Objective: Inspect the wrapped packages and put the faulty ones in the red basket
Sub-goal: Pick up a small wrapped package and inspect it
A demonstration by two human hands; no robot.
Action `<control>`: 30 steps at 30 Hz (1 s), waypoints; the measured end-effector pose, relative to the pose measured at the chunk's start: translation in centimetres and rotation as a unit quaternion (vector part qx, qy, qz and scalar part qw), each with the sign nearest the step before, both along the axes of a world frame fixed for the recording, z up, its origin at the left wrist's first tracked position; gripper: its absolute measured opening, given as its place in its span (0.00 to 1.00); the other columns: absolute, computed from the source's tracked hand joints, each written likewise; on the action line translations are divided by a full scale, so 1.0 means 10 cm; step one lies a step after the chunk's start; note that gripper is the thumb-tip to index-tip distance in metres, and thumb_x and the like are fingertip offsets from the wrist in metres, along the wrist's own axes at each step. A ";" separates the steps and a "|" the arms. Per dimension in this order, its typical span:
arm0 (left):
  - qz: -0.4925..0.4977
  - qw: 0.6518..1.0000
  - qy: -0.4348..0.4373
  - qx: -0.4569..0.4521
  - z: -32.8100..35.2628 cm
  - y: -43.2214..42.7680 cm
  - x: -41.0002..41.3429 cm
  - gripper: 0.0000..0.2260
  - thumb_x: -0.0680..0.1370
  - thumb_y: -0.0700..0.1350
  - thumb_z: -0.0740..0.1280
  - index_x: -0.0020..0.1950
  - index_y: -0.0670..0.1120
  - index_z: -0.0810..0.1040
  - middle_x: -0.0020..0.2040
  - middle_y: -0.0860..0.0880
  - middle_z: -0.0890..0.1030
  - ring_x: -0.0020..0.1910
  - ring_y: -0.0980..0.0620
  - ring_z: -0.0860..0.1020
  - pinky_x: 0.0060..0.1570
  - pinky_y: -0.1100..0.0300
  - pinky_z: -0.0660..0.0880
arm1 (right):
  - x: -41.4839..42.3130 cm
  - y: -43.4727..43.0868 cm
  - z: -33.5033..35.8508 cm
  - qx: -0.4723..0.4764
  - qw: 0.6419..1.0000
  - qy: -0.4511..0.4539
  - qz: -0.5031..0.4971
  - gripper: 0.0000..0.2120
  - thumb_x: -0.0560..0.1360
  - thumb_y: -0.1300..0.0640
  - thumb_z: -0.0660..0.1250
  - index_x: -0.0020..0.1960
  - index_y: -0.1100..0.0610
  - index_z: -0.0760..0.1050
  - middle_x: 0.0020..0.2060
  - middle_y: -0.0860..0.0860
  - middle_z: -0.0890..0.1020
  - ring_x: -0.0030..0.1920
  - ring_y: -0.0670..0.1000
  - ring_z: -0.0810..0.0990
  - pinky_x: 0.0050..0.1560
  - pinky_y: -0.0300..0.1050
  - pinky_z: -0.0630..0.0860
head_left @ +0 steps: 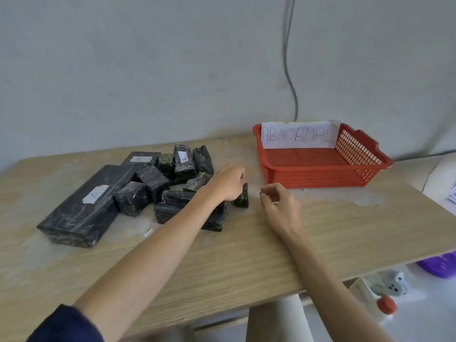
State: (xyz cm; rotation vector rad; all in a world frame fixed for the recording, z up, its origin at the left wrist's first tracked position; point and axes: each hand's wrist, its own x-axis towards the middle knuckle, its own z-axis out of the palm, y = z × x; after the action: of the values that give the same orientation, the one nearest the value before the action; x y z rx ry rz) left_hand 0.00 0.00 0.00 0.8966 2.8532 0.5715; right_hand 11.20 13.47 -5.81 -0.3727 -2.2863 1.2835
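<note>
Several black wrapped packages lie in a heap on the left half of the wooden table, and a few carry white labels. The largest is a long flat package at the left. My left hand grips a small dark package that stands on the table just right of the heap. My right hand hovers close to its right with fingers curled and thumb and forefinger pinched, holding nothing that I can see. The red basket stands at the back right with a paper sign reading ABNORMAL, and nothing lies in it.
A grey wall rises behind the table, with a cable hanging down to the basket. Beyond the table's right edge are a purple object and a white item with a red cap on the floor.
</note>
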 end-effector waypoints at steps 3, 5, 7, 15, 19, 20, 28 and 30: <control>0.034 0.996 -0.034 -0.077 -0.02 0.17 -0.04 0.19 0.83 0.56 0.69 0.64 0.41 0.77 0.71 0.40 0.71 0.64 0.39 0.78 0.62 0.46 0.76 | -0.04 0.01 -0.02 0.017 1.000 -0.025 0.006 0.07 0.82 0.63 0.67 0.57 0.55 0.81 0.50 0.45 0.86 0.48 0.45 0.83 0.54 0.39 0.76; 0.037 0.994 -0.043 -0.088 0.02 0.20 -0.06 0.17 0.82 0.52 0.73 0.62 0.40 0.80 0.67 0.40 0.75 0.60 0.39 0.80 0.58 0.47 0.78 | -0.04 -0.02 -0.03 0.027 0.999 -0.033 0.014 0.08 0.82 0.64 0.66 0.58 0.56 0.80 0.51 0.46 0.86 0.49 0.46 0.83 0.55 0.39 0.76; 0.028 0.996 -0.052 -0.061 0.07 0.18 -0.11 0.12 0.82 0.47 0.73 0.60 0.39 0.82 0.60 0.42 0.81 0.57 0.39 0.82 0.55 0.47 0.80 | -0.04 -0.01 -0.04 0.027 0.999 -0.026 0.018 0.08 0.83 0.64 0.66 0.58 0.56 0.80 0.52 0.47 0.86 0.50 0.47 0.83 0.56 0.40 0.77; -0.005 0.920 -0.128 0.369 0.35 -0.48 0.01 0.12 0.78 0.36 0.75 0.55 0.49 0.78 0.57 0.49 0.83 0.54 0.53 0.86 0.59 0.55 0.81 | -0.12 -0.17 0.16 -0.165 0.980 0.015 0.109 0.14 0.89 0.51 0.59 0.64 0.56 0.80 0.51 0.52 0.88 0.48 0.52 0.88 0.53 0.53 0.85; -0.021 0.871 -0.126 0.474 0.46 -0.69 -0.06 0.18 0.77 0.27 0.73 0.61 0.44 0.76 0.61 0.44 0.82 0.58 0.50 0.86 0.59 0.56 0.82 | -0.45 -0.38 0.66 -0.342 0.925 0.058 0.154 0.12 0.86 0.56 0.66 0.66 0.61 0.78 0.50 0.60 0.89 0.46 0.61 0.89 0.51 0.52 0.87; -0.010 0.866 -0.111 0.487 0.50 -0.73 -0.09 0.19 0.76 0.26 0.73 0.62 0.44 0.76 0.61 0.44 0.83 0.58 0.51 0.86 0.58 0.57 0.82 | -0.55 -0.41 0.78 -0.361 0.917 0.070 0.157 0.12 0.85 0.58 0.68 0.65 0.62 0.77 0.50 0.61 0.89 0.45 0.61 0.89 0.50 0.51 0.87; 0.060 0.816 -0.125 0.561 0.73 -1.07 -0.48 0.09 0.81 0.36 0.73 0.60 0.41 0.82 0.59 0.42 0.85 0.56 0.42 0.87 0.54 0.47 0.85 | -1.22 -0.60 1.31 -0.269 0.933 0.115 0.209 0.14 0.81 0.64 0.72 0.65 0.55 0.81 0.45 0.56 0.89 0.44 0.54 0.88 0.53 0.51 0.86; 0.098 0.810 -0.083 0.572 0.72 -1.11 -0.56 0.06 0.80 0.36 0.74 0.55 0.42 0.83 0.54 0.44 0.87 0.52 0.43 0.88 0.55 0.45 0.85 | -1.34 -0.68 1.37 -0.247 0.937 0.103 0.225 0.11 0.81 0.62 0.72 0.63 0.56 0.82 0.45 0.55 0.89 0.44 0.53 0.87 0.52 0.51 0.86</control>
State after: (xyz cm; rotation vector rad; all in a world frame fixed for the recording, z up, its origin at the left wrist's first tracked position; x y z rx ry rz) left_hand -5.62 -11.06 7.20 0.5207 2.2238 2.3571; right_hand -2.22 6.68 7.90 0.1386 -1.9081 2.0296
